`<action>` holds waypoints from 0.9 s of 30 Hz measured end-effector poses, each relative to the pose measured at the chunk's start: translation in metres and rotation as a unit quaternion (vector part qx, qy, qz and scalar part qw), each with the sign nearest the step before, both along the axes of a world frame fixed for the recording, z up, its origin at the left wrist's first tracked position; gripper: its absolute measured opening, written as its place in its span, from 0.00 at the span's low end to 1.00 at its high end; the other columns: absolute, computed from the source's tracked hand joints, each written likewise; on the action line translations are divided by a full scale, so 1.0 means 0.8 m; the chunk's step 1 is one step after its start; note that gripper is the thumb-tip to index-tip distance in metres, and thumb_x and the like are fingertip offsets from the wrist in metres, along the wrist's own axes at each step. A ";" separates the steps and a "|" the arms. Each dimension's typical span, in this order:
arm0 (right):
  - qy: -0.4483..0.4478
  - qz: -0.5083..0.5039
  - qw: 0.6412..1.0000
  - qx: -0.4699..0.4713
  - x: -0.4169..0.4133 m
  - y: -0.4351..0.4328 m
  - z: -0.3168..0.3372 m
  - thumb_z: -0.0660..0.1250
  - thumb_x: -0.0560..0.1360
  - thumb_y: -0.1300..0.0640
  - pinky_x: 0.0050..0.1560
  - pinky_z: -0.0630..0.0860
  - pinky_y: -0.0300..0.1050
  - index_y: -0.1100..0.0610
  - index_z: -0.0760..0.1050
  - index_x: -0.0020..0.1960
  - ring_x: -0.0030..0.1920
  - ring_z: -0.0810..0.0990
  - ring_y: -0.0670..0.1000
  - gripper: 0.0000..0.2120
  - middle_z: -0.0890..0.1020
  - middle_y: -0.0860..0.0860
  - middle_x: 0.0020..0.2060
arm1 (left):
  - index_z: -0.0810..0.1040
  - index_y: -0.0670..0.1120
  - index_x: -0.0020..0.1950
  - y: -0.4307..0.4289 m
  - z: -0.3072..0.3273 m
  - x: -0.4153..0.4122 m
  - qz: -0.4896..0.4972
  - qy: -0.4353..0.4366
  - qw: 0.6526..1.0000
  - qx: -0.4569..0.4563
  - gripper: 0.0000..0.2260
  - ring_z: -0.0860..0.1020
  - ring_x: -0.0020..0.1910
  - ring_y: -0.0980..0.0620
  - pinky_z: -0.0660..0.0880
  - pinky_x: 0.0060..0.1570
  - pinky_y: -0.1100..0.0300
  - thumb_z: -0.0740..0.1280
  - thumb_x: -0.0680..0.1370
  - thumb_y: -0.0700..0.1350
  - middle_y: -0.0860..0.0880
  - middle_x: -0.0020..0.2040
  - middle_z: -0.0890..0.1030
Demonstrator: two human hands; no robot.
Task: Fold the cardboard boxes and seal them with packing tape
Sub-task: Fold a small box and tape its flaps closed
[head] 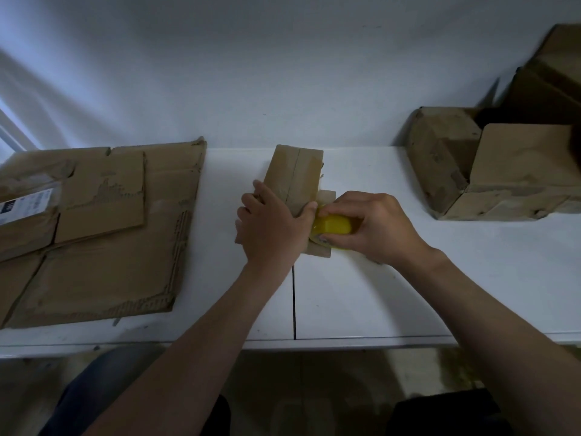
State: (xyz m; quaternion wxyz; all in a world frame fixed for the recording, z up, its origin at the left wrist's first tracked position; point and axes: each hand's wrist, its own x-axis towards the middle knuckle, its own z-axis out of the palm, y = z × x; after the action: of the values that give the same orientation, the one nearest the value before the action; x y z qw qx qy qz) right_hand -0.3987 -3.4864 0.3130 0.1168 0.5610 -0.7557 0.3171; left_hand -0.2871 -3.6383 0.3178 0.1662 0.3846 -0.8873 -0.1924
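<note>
The left forearm [204,325] and the right forearm [490,297], both bare, are stretched forward across the near edge of the table [345,303] and angled inward toward its middle. The left grip [273,221] is laid palm down on the small cardboard box [294,174]. Its fingers are spread and nearly straight over the box's left side, and its thumb is stretched out to the right. The right grip [374,228] is held knuckles up just beside that thumb. Its fingers and thumb are curled round the yellow tape dispenser [334,225], which is pressed against the box's right side.
</note>
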 end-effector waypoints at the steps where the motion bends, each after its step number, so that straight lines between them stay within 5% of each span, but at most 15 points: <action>1: 0.003 0.001 1.000 0.005 -0.001 0.000 0.001 0.78 0.68 0.48 0.41 0.78 0.47 0.49 0.85 0.54 0.43 0.82 0.48 0.15 0.85 0.45 0.46 | 0.49 0.40 0.81 -0.001 -0.001 -0.001 -0.002 0.005 1.000 0.006 0.50 0.69 0.68 0.38 0.73 0.64 0.45 0.62 0.74 0.72 0.39 0.71 0.65; 9: -0.039 0.014 0.999 0.010 -0.006 0.007 0.000 0.80 0.69 0.49 0.44 0.78 0.49 0.48 0.83 0.55 0.45 0.81 0.45 0.16 0.84 0.43 0.47 | 0.61 0.48 0.80 -0.032 -0.007 0.019 -0.073 0.072 0.994 0.041 0.52 0.75 0.63 0.44 0.68 0.53 0.56 0.69 0.65 0.75 0.44 0.66 0.73; 15: -0.058 0.001 0.998 0.007 -0.011 0.009 -0.003 0.81 0.69 0.47 0.46 0.76 0.43 0.48 0.83 0.56 0.46 0.80 0.44 0.17 0.83 0.42 0.49 | 0.69 0.49 0.76 -0.048 -0.014 0.033 -0.075 0.197 0.970 0.122 0.47 0.82 0.54 0.50 0.80 0.53 0.52 0.76 0.62 0.67 0.49 0.61 0.81; 19: -0.064 -0.014 0.998 0.007 -0.015 0.011 -0.004 0.81 0.69 0.47 0.47 0.76 0.41 0.47 0.83 0.56 0.47 0.80 0.42 0.17 0.83 0.40 0.50 | 0.75 0.50 0.65 -0.057 -0.030 0.038 -0.047 0.262 0.936 0.228 0.29 0.83 0.46 0.59 0.83 0.46 0.56 0.80 0.68 0.55 0.56 0.51 0.84; 23: -0.069 -0.022 0.997 0.002 -0.017 0.014 -0.004 0.81 0.69 0.46 0.47 0.76 0.40 0.47 0.83 0.56 0.48 0.79 0.40 0.18 0.82 0.38 0.50 | 0.82 0.47 0.48 -0.060 -0.048 0.040 -0.032 0.328 0.899 0.290 0.06 0.85 0.43 0.53 0.83 0.47 0.52 0.77 0.74 0.44 0.52 0.41 0.86; 27: -0.059 -0.020 0.998 0.008 -0.014 0.013 -0.002 0.81 0.69 0.46 0.47 0.77 0.40 0.47 0.83 0.56 0.48 0.80 0.42 0.17 0.83 0.41 0.50 | 0.81 0.45 0.43 -0.050 -0.052 0.044 -0.033 0.350 0.906 0.235 0.05 0.83 0.41 0.57 0.80 0.43 0.62 0.74 0.77 0.43 0.53 0.39 0.84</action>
State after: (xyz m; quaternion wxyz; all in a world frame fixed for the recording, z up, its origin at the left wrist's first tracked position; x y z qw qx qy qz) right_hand -0.4098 -3.4760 0.3110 0.0744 0.5268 -0.7750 0.3411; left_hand -0.2518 -3.6781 0.2765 0.3642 0.2909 -0.7134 -0.5232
